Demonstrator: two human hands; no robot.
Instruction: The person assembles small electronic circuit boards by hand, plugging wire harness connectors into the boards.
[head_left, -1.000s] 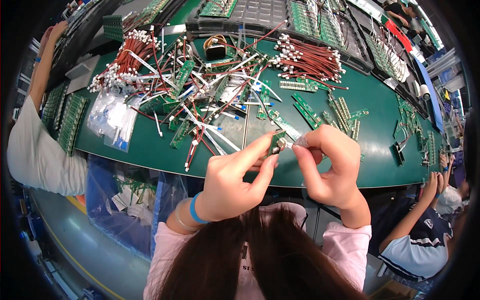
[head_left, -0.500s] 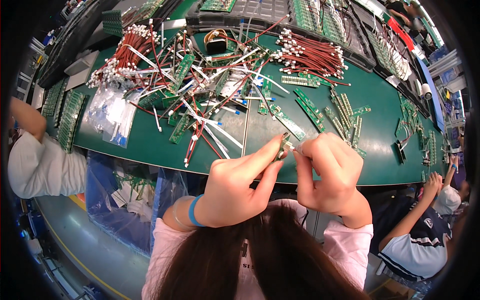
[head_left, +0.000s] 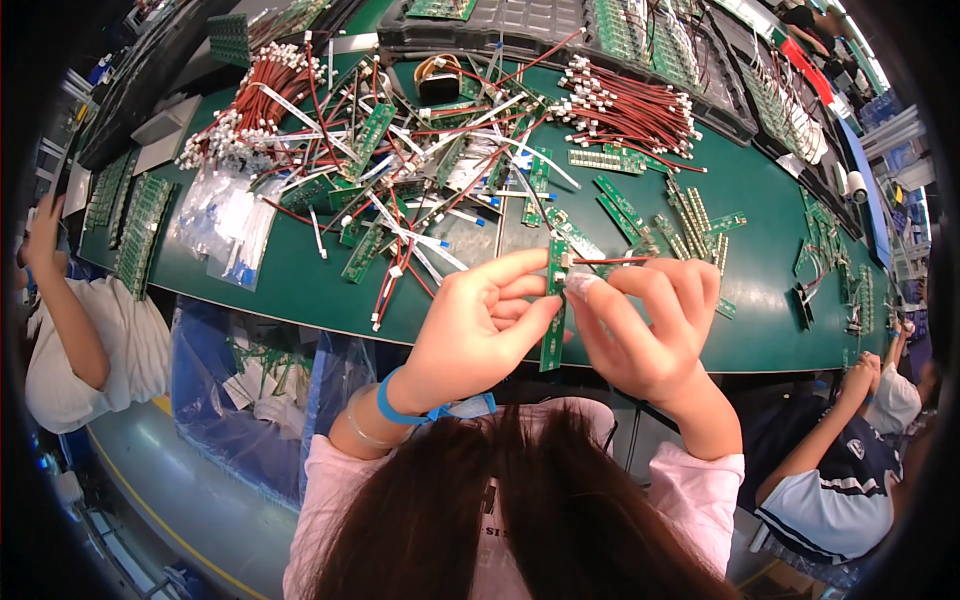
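My left hand [head_left: 470, 325] pinches a narrow green circuit board [head_left: 551, 345] between thumb and fingers, with the strip standing nearly upright in view. Small white connectors sit on its upper half. From the board's right side, a thin red-and-black cable [head_left: 610, 261] runs to the curled fingers of my right hand [head_left: 645, 335]. A pale covering wraps one right fingertip, which is close against the board's connector. Whether the cable's plug is fully seated cannot be made out. Both hands are above the green table's [head_left: 380, 325] front edge.
Tangled cables and boards [head_left: 400, 170] cover the table's middle left. Bundled red cables [head_left: 630, 110] lie at the back, loose boards [head_left: 690, 225] to the right. Black trays [head_left: 520, 35] stand behind. A clear bag [head_left: 215, 225] lies left. Co-workers' arms [head_left: 85, 325] show at both sides.
The board has turned from end-on to nearly upright, facing the view. My right hand has opened out somewhat, and the cable beside it now shows. The left co-worker's forearm has lifted.
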